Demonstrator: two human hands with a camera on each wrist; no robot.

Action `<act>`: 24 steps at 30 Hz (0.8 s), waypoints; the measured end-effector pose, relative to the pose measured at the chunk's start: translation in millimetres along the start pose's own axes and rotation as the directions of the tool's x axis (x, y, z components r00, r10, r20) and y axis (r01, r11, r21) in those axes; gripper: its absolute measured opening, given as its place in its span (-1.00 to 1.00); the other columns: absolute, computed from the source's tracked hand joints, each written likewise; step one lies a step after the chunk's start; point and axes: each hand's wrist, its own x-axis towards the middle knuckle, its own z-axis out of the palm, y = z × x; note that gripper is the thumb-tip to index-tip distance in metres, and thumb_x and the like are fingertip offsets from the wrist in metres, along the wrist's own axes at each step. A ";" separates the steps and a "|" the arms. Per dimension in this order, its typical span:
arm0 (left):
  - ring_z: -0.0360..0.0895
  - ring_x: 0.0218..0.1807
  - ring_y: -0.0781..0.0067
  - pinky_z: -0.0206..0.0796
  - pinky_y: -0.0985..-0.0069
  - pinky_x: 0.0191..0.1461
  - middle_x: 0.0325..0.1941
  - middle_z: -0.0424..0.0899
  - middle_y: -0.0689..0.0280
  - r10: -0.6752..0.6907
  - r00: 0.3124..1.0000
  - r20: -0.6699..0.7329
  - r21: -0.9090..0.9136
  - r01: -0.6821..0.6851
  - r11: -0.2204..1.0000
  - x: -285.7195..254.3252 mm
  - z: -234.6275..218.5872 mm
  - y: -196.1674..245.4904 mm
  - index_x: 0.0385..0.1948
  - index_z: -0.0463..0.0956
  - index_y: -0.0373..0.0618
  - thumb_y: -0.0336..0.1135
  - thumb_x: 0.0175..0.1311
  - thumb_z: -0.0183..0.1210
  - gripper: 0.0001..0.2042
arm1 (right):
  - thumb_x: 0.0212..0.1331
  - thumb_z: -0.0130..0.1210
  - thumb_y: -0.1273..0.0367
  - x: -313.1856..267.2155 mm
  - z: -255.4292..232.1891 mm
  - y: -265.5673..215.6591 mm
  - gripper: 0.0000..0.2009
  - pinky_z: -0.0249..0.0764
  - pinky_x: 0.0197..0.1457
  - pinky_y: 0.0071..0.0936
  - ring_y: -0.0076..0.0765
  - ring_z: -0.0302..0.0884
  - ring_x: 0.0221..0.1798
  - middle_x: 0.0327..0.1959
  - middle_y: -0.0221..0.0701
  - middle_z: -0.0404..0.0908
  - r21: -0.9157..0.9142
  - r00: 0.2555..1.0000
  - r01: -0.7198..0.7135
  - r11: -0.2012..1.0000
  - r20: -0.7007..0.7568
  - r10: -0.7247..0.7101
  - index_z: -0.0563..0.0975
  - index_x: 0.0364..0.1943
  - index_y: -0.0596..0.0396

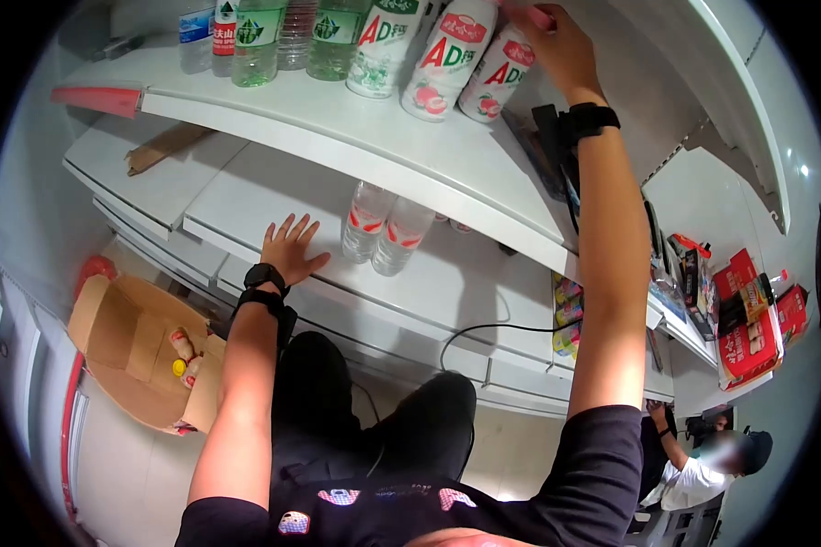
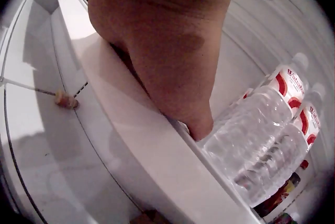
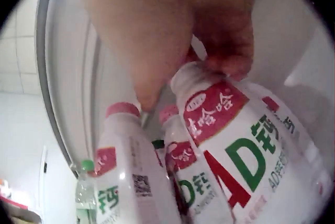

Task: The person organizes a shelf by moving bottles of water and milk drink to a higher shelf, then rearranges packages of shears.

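At the right end of the upper shelf [image 1: 337,146], my right hand [image 1: 564,50] pinches the pink cap of a white AD milk drink bottle [image 1: 499,80]. The right wrist view has my fingers [image 3: 235,59] around that bottle's neck, its label [image 3: 230,124] facing the camera. Other milk drink bottles [image 1: 449,59] stand to its left. My left hand [image 1: 290,255] rests on the front of the shelf below with fingers spread. Beside it stand two clear water bottles [image 1: 365,223] with red and white labels; in the left wrist view, my thumb is close to the nearer water bottle [image 2: 246,130].
Green-labelled bottles [image 1: 257,41] stand further left on the upper shelf. A cardboard box [image 1: 123,365] with small bottles inside is on the floor at left. A black cable [image 1: 493,325] crosses the lower shelves. Red packages [image 1: 748,337] and a seated person [image 1: 693,479] are at right.
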 end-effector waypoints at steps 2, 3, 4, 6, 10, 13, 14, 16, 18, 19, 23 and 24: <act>-0.08 0.57 0.26 -0.32 0.03 0.56 0.53 0.11 0.37 0.009 1.000 0.005 0.008 -0.009 1.000 -0.5 0.1 0.1 0.40 0.18 0.20 0.35 0.22 -0.02 -0.25 | 0.13 0.21 0.03 -12.9 -14.3 -35.8 -0.50 0.53 -0.01 -0.24 0.00 0.64 -0.13 -0.19 -0.12 0.67 0.161 0.985 -0.159 0.974 0.093 0.145 0.53 -0.05 0.18; -0.07 0.57 0.25 -0.31 0.02 0.56 0.53 0.11 0.37 0.010 1.000 -0.006 0.016 -0.010 1.000 -0.2 1.2 -0.3 0.41 0.17 0.21 0.35 0.22 -0.02 -0.25 | 0.18 0.19 0.12 -19.9 -20.3 -45.7 -0.48 0.52 0.04 -0.24 -0.06 0.62 -0.06 -0.08 -0.08 0.64 0.303 0.946 -0.309 0.901 0.197 0.258 0.44 0.11 0.19; -0.07 0.56 0.25 -0.31 0.02 0.56 0.54 0.10 0.37 0.013 1.000 -0.019 0.024 -0.012 1.000 0.1 1.6 -0.3 0.41 0.17 0.22 0.35 0.22 -0.02 -0.25 | 0.18 0.19 0.12 -20.3 -16.7 -37.5 -0.48 0.52 0.04 -0.24 -0.06 0.62 -0.06 -0.08 -0.08 0.64 0.300 0.943 -0.320 0.899 0.197 0.270 0.44 0.11 0.19; -0.06 0.56 0.25 -0.30 0.01 0.56 0.54 0.10 0.38 0.033 0.999 -0.040 0.039 -0.032 0.999 2.9 8.6 -4.6 0.41 0.17 0.22 0.36 0.22 -0.03 -0.26 | 0.18 0.20 0.16 -17.6 -7.7 -25.0 -0.42 0.48 0.12 -0.18 0.10 0.59 0.03 0.03 0.02 0.58 0.073 0.967 -0.211 0.975 0.164 0.197 0.34 0.23 0.14; -0.06 0.56 0.26 -0.30 0.01 0.55 0.54 0.10 0.39 0.032 0.998 -0.052 0.043 -0.030 0.999 4.0 14.3 -6.7 0.40 0.17 0.25 0.37 0.23 -0.05 -0.26 | 0.19 0.19 0.17 -24.4 -7.4 -19.8 -0.45 0.43 0.18 -0.18 0.20 0.51 0.09 0.08 0.06 0.52 0.076 0.955 -0.258 0.963 0.169 0.243 0.36 0.21 0.13; -0.06 0.56 0.26 -0.30 0.00 0.55 0.54 0.10 0.40 0.029 0.998 -0.061 0.038 -0.027 0.999 4.1 14.8 -6.1 0.40 0.18 0.25 0.37 0.22 -0.05 -0.26 | 0.21 0.16 0.20 -21.9 -9.4 -21.8 -0.53 0.38 0.23 -0.20 0.19 0.46 0.13 0.08 0.05 0.51 0.001 0.996 -0.082 0.997 0.043 0.082 0.43 0.15 0.13; -0.06 0.56 0.26 -0.30 0.00 0.55 0.54 0.10 0.40 0.030 0.998 -0.056 0.040 -0.028 0.999 4.3 15.2 -6.4 0.40 0.18 0.25 0.37 0.22 -0.05 -0.26 | 0.22 0.14 0.23 -15.0 -15.7 -22.9 -0.58 0.37 0.23 -0.19 0.17 0.45 0.13 0.09 0.04 0.50 -0.152 0.995 -0.062 0.986 0.074 0.074 0.46 0.10 0.15; -0.06 0.56 0.25 -0.30 0.00 0.54 0.54 0.10 0.39 0.032 0.998 -0.062 0.029 -0.030 0.999 5.0 15.3 -7.6 0.40 0.18 0.24 0.38 0.22 -0.05 -0.26 | 0.23 0.11 0.28 -7.4 -36.5 -32.8 -0.69 0.41 0.14 -0.20 0.11 0.49 0.04 0.02 0.01 0.53 -0.382 0.982 0.160 0.910 -0.030 -0.185 0.54 -0.05 0.20; -0.04 0.55 0.21 -0.26 -0.04 0.53 0.53 0.11 0.37 0.041 0.996 -0.074 0.032 -0.038 0.999 5.3 15.3 -8.6 0.40 0.18 0.21 0.34 0.22 0.00 -0.26 | 0.22 0.11 0.29 -12.2 -81.2 -74.5 -0.74 0.46 -0.06 -0.27 0.03 0.56 -0.15 -0.16 -0.06 0.62 -0.130 0.958 0.180 0.975 -0.203 -0.204 0.59 -0.21 0.24; -0.02 0.54 0.18 -0.21 -0.07 0.52 0.52 0.12 0.35 0.052 0.995 -0.081 0.035 -0.049 0.998 5.6 16.5 -8.6 0.39 0.18 0.19 0.30 0.21 0.05 -0.26 | 0.21 0.12 0.28 -24.6 -118.8 -126.5 -0.74 0.48 -0.16 -0.31 -0.01 0.59 -0.26 -0.27 -0.10 0.65 0.241 0.986 0.001 0.971 -0.164 0.040 0.59 -0.27 0.26; -0.01 0.54 0.17 -0.18 -0.10 0.50 0.51 0.14 0.34 0.065 0.990 -0.126 0.020 -0.063 0.998 4.2 19.2 -10.4 0.38 0.19 0.17 0.29 0.20 0.07 -0.27 | 0.11 0.24 0.14 -144.5 -181.7 -197.9 -0.70 0.23 -0.62 -0.56 -0.48 0.41 -0.63 -0.58 -0.43 0.54 0.392 0.933 0.293 0.872 0.084 -0.351 0.55 -0.39 0.12; 0.00 0.54 0.17 -0.17 -0.10 0.50 0.51 0.16 0.33 0.068 0.990 -0.123 0.023 -0.065 0.998 2.9 14.6 -8.1 0.38 0.20 0.17 0.29 0.20 0.08 -0.27 | 0.03 0.26 0.18 -154.5 -204.7 -214.3 -0.77 0.41 -0.49 -0.39 -0.21 0.54 -0.55 -0.59 -0.39 0.58 0.451 0.745 0.053 0.891 0.576 -0.336 0.54 -0.53 0.01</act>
